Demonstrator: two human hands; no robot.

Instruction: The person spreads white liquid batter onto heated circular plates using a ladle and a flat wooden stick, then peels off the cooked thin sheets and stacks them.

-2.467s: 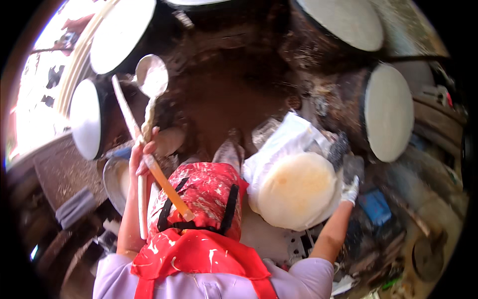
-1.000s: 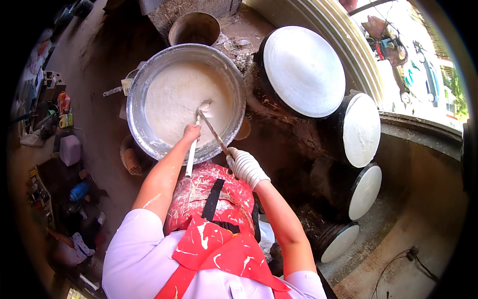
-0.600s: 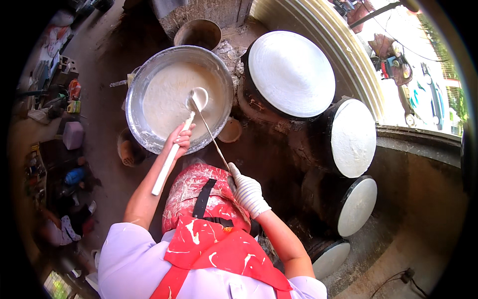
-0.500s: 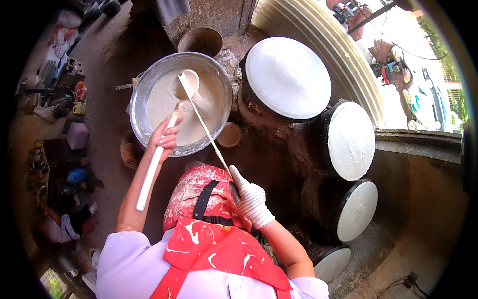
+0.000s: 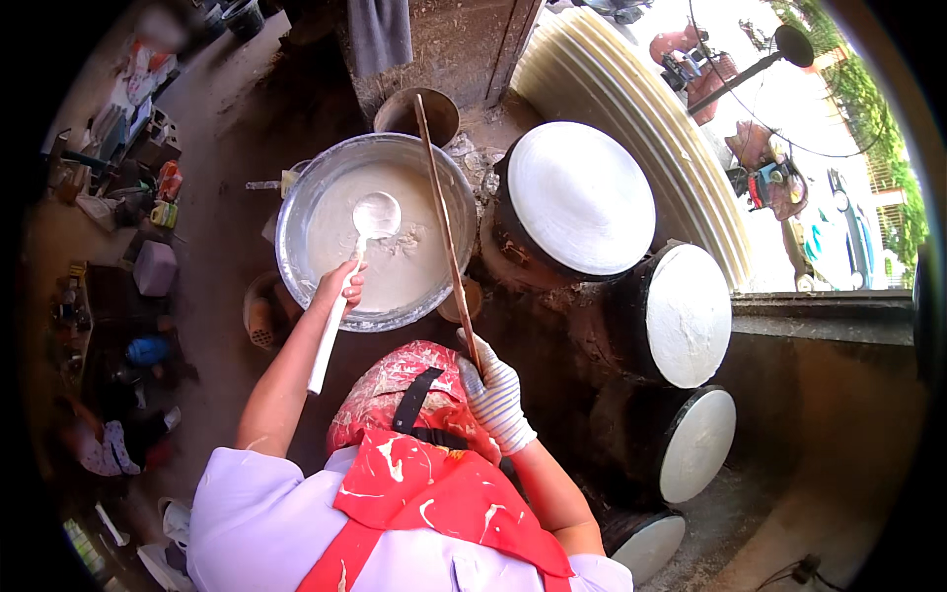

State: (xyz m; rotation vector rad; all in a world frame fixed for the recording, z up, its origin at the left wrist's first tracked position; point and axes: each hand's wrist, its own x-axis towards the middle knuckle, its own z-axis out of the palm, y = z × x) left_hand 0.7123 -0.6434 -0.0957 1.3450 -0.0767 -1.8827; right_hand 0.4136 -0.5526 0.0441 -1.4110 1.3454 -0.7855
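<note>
My bare left hand (image 5: 338, 289) is closed around the white handle of a ladle (image 5: 378, 214). The ladle's round bowl, coated in off-white, is at or just above the pale batter (image 5: 335, 202); whether it touches is unclear. Ripples and drips mark the batter beside it. A wide metal basin (image 5: 287, 249) holds the batter. In a striped white glove, my right hand (image 5: 498, 398) grips the lower end of a long thin wooden stick (image 5: 441, 197). The stick slants up across the basin's right side, its far tip past the rim.
Right of the basin, several round drum-like stoves with flat white tops (image 5: 582, 197) curve toward me. Behind the basin stands an open cylindrical container (image 5: 418, 111). A corrugated panel (image 5: 631, 118) borders the far right. Household clutter and a pale purple container (image 5: 155, 268) lie along the left.
The stick has swung away from the ladle toward the basin's right side, its tip now farther out. The ladle bowl has turned and sits lower in the basin. The view has shifted slightly.
</note>
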